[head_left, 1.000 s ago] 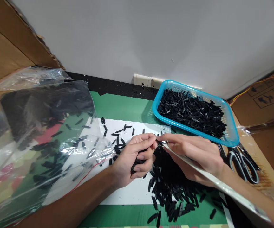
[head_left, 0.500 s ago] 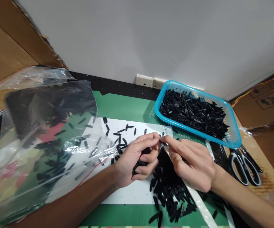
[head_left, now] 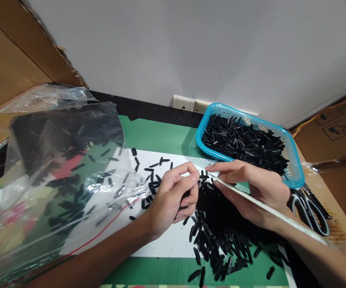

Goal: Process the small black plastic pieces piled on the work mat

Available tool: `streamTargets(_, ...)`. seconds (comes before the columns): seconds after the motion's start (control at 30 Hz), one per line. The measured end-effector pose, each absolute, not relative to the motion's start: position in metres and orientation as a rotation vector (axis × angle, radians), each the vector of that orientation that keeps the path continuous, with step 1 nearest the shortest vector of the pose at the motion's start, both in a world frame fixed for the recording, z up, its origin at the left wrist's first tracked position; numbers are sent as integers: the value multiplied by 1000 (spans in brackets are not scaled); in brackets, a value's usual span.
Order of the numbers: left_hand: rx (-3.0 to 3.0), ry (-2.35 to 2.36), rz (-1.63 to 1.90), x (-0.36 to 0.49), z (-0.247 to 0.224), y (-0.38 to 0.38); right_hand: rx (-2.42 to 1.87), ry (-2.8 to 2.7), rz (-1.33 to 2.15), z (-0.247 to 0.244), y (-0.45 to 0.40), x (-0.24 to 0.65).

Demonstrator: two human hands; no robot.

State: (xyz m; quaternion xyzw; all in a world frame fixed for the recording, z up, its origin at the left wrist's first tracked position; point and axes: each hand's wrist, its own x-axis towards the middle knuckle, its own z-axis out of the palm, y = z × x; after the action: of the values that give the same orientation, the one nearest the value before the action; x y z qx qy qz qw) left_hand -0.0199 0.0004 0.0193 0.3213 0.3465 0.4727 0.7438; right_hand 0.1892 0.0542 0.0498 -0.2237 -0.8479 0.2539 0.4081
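Observation:
My left hand (head_left: 174, 196) is curled over the white sheet, its fingers wrapped round small black elongated pieces that are mostly hidden in the palm. Thumb and index finger are pinched together; whether a piece sits between them I cannot tell. Just right of it, my right hand (head_left: 251, 192) pinches a long, thin white strip (head_left: 260, 206), whose far end points toward the left fingertips. The strip slants back over the right wrist. Beneath and between the hands lies a heap of black pieces (head_left: 218, 248), partly in shadow. More loose black pieces (head_left: 151, 176) are scattered on the white sheet (head_left: 157, 248).
A blue plastic basket (head_left: 297, 160) full of black pieces stands back right. Scissors (head_left: 309, 212) lie beside it. A clear plastic bag (head_left: 71, 168) holding black pieces covers the left side. A wall socket (head_left: 183, 103), grey wall and cardboard boxes (head_left: 338, 124) border the green mat (head_left: 157, 134).
My right hand has drawn away to the right from the left fingertips and turned, so the white strip now lies flatter over the wrist. My left hand has shifted slightly and closed its fingers more.

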Motion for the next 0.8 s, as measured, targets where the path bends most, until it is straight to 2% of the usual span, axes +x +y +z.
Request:
streamTargets(0.2, 780, 772, 1117, -17, 21, -3, -641, -2024, 932, 51, 54, 186)
streamTargets(0.8, 794, 807, 1174, -14, 18, -5, -716, -1920, 1138, 58, 49, 184)
